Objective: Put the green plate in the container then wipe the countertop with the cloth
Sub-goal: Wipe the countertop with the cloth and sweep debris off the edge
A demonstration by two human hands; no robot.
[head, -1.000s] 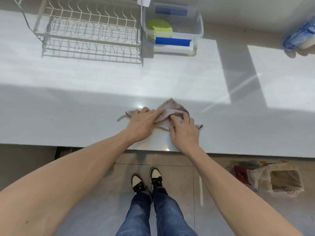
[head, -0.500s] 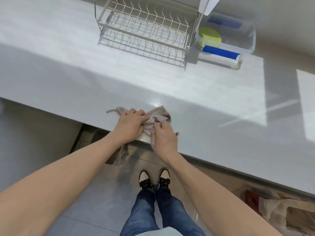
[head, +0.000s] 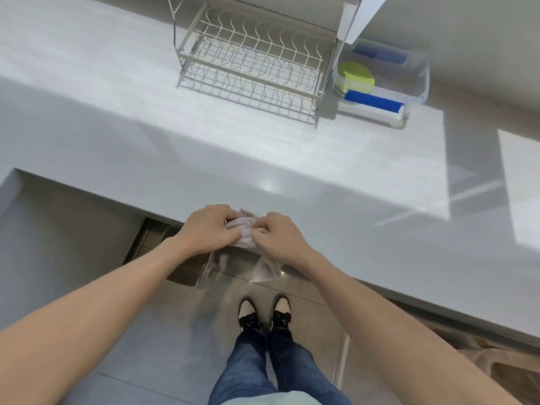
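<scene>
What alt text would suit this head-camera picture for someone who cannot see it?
Two bare hands, left hand and right hand, bunch a cloth at the countertop edge. Farther back, a green plate lies in a clear container beside a wire rack.

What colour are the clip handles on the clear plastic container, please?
Blue, on the clear plastic container, seen in the head view.

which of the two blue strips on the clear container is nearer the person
The blue strip along the clear container's front edge, just below the green plate. The other blue strip runs along the far edge, behind the plate.
</scene>
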